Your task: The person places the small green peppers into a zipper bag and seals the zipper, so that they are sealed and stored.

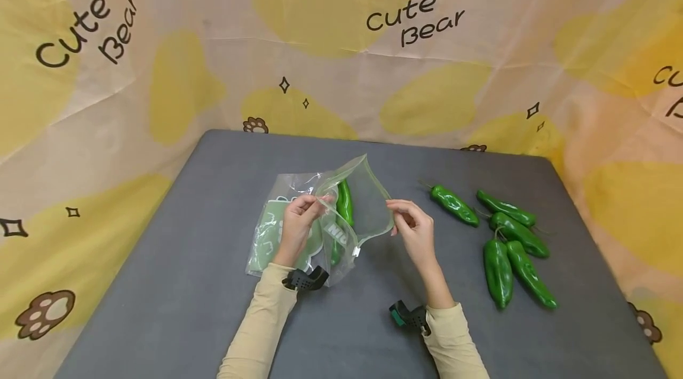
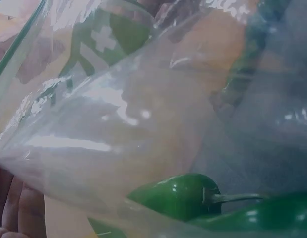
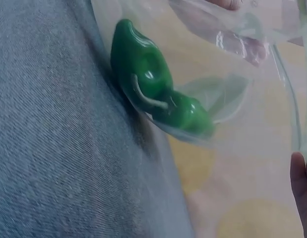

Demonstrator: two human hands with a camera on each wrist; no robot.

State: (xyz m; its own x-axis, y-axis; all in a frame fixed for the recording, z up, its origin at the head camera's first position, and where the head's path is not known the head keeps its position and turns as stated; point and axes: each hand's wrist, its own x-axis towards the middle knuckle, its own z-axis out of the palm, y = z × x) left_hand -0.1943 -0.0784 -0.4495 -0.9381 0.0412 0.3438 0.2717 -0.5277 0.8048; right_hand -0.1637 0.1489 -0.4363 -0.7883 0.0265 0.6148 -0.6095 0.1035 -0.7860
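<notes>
A clear slider zip bag [image 1: 269, 236] with green printing lies partly on the table, its mouth spread wide toward the right. My left hand [image 1: 299, 228] pinches one lip of the mouth between thumb and fingers. At the opposite rim, my right hand [image 1: 416, 231] pinches the edge. The white slider [image 1: 356, 252] sits at the near corner of the mouth. Green peppers lie inside: one pepper [image 1: 345, 203] shows through the film in the head view, and in the right wrist view two show, including a pepper [image 3: 143, 64] with a curved stem. Glare on the plastic hides part of the contents.
Several loose green peppers lie at the table's right: a single pepper [image 1: 455, 206] nearest the bag, then a cluster with a pepper [image 1: 498, 275] at its near side. The grey table [image 1: 176, 284] is backed by a patterned cloth [image 1: 331, 70].
</notes>
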